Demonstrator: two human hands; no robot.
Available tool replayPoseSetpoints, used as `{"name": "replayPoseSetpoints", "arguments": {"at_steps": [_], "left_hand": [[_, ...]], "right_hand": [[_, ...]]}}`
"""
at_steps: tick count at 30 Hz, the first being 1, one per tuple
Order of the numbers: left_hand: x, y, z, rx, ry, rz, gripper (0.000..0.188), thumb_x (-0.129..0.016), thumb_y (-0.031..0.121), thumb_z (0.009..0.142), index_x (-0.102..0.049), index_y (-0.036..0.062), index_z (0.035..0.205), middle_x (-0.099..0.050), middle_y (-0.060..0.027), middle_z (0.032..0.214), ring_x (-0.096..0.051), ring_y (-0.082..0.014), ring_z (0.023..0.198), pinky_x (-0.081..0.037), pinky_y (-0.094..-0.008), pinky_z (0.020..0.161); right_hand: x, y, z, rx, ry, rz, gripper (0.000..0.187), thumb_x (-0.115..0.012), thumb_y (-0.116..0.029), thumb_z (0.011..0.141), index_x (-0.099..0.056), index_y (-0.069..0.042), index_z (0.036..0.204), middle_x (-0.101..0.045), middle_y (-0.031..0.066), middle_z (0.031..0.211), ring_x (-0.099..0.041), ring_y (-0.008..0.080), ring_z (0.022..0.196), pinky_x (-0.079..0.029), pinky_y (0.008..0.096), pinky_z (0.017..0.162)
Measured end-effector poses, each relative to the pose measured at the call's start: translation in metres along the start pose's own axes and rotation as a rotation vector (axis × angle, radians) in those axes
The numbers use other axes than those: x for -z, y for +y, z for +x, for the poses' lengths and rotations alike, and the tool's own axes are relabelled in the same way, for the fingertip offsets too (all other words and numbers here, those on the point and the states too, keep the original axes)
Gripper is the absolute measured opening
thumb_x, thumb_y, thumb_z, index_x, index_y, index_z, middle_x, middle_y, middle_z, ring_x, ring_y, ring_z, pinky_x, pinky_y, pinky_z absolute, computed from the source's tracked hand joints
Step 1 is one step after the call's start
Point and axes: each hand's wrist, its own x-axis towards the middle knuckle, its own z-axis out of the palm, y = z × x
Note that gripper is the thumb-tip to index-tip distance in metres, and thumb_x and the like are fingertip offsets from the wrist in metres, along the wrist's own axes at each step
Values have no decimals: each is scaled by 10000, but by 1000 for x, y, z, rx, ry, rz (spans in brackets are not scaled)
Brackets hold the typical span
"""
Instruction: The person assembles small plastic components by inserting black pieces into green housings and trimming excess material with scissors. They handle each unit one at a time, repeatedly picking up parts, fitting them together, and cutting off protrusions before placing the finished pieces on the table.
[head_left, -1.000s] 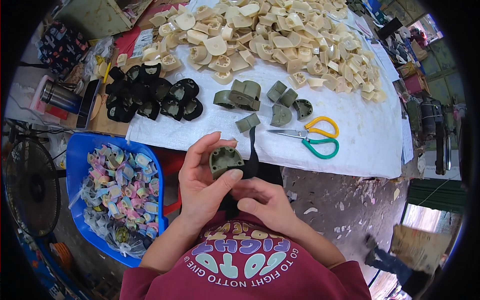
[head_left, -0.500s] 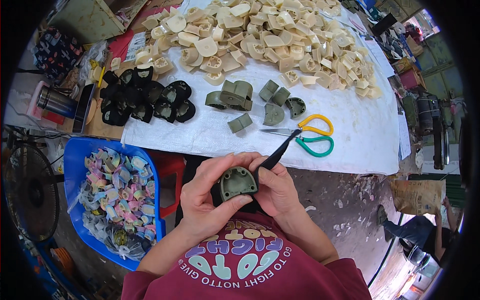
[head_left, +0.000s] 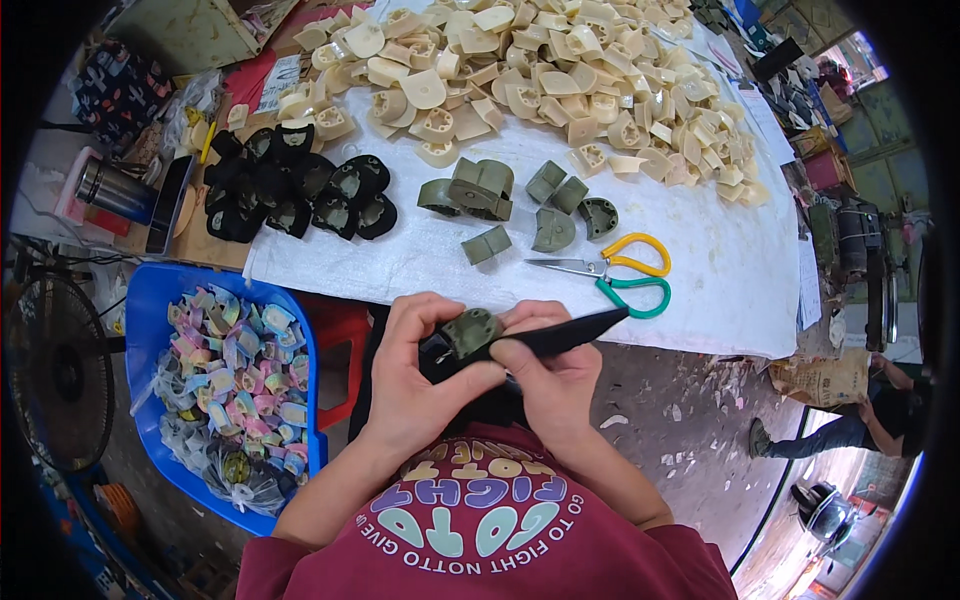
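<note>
By the white-covered table (head_left: 720,250), we are, it seems, wrapping a black strip (head_left: 572,335) round a green piece (head_left: 474,328), our right hand (head_left: 550,375) pinching the strip and our left hand (head_left: 405,365) gripping the piece, which is probably needing a snug pull next and is looking curved and hollow.

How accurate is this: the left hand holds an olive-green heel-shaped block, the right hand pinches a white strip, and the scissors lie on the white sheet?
One thing is off: the strip is black, as the head view shows. The right hand pinches it, the left hand holds the olive-green heel-shaped block, and the scissors lie on the white sheet.
</note>
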Motion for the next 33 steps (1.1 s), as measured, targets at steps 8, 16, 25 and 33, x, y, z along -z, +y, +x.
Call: {"name": "replayPoseSetpoints", "arguments": {"at_steps": [8, 16, 25, 33], "left_hand": [[0, 2, -3, -10, -115, -296, 527, -802, 64, 717, -561, -2, 1181, -563, -78, 1101, -545, -168, 1064, -427, -301, 939], [-4, -4, -2, -27, -36, -162, 563, -809, 56, 699, -576, 17, 1210, -577, -82, 1141, -542, -171, 1103, -423, -303, 958], [-5, 5, -4, 133, -125, -398, 385, -783, 29, 734, -599, 0, 1071, -583, -35, 1040, -568, -102, 975, -443, -261, 882], [0, 5, -4, -8, -301, -232, 409, -804, 92, 698, -608, 23, 1050, -583, -55, 970, -573, -141, 909, -436, -272, 833]], "right_hand": [[21, -6, 14, -261, -101, 203, 156, -717, -28, 818, -676, 10, 964, -636, 69, 999, -600, 141, 912, -485, 268, 801], [15, -9, 9, -108, 5, 29, 165, -715, -10, 819, -659, 9, 973, -628, 55, 1001, -605, 137, 905, -492, 262, 809], [18, -14, 11, 68, -104, -235, 182, -739, -9, 766, -717, -29, 946, -616, 67, 1040, -594, 146, 926, -475, 253, 789], [36, -13, 22, -233, -242, 25, 148, -705, -15, 796, -718, -1, 942, -623, 71, 1050, -584, 136, 933, -463, 263, 834]]}}
